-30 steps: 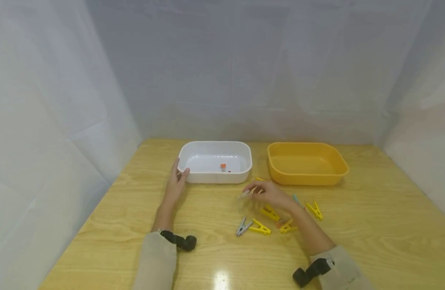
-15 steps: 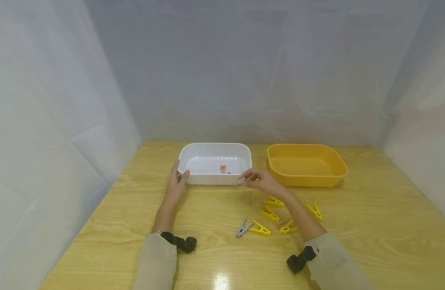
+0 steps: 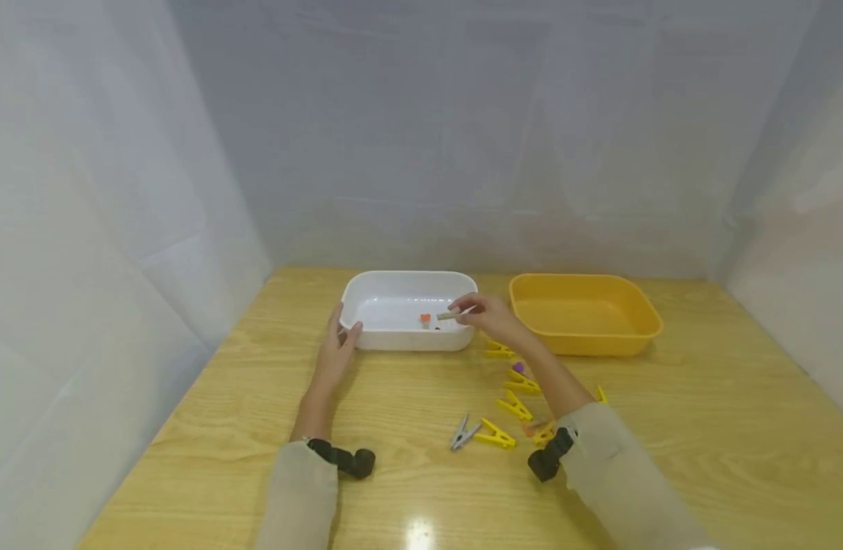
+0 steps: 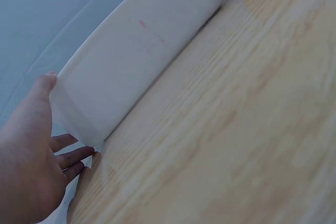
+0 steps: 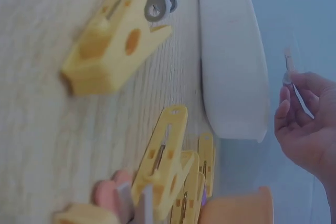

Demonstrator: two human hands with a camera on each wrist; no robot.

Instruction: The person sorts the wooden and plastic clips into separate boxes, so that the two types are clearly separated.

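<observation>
The right hand [image 3: 489,315] pinches a light, stiff clothespin [image 3: 451,315] by its tail over the white tray [image 3: 394,341]; the left hand [image 3: 337,347] rests against the tray's corner, fingers relaxed.

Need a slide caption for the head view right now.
Right hand holds a pale clothespin over the white tray; left hand steadies it.

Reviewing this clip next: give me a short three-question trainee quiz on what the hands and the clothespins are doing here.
1. True or false: the right hand pinches a pale clothespin above the white tray.
2. What does the left hand touch? A) the yellow tray B) the white tray's near left corner C) a grey clothespin
3. Fill in: the yellow tray holds ____ clothespins.

Key:
1. True.
2. B.
3. No; the yellow clothespins and the grey clothespin lie on the table.
</observation>
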